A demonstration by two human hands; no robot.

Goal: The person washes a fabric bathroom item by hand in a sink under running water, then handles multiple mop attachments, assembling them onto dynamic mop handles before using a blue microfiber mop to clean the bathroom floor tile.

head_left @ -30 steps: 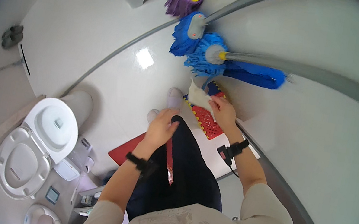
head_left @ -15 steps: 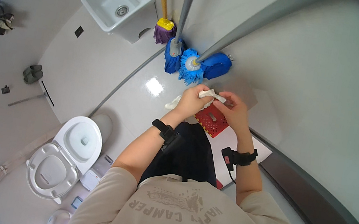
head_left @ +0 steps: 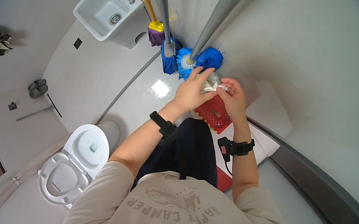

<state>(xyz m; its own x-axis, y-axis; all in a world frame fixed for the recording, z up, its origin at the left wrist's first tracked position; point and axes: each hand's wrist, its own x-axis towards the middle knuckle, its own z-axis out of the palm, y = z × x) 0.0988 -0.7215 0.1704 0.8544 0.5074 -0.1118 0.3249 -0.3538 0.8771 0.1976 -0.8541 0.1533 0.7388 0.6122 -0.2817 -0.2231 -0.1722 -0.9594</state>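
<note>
Above a red perforated plastic piece (head_left: 210, 117), perhaps a basket or stool, both my hands meet at a thin, crumpled white piece (head_left: 211, 83). Whether it is cloth or a plastic bag I cannot tell. My right hand (head_left: 234, 101) pinches its right side between thumb and fingers. On the left, my left hand (head_left: 190, 93) has its fingers stretched and apart, with the thumb close to the white piece. Just beyond the hands stand a light-blue mop head (head_left: 184, 61) and a dark-blue one (head_left: 168, 61), their poles leaning on the wall.
A purple mop (head_left: 155, 37) stands by the white sink (head_left: 94, 9) at the far left. The toilet (head_left: 89, 144), lid raised, is at my left. A grey hose or strip (head_left: 129, 85) crosses the floor. Grey slippers (head_left: 38, 88) lie further left.
My left fingers have straightened and spread, where they gripped the white piece before. The white piece has bunched up between the hands. The view has shifted slightly.
</note>
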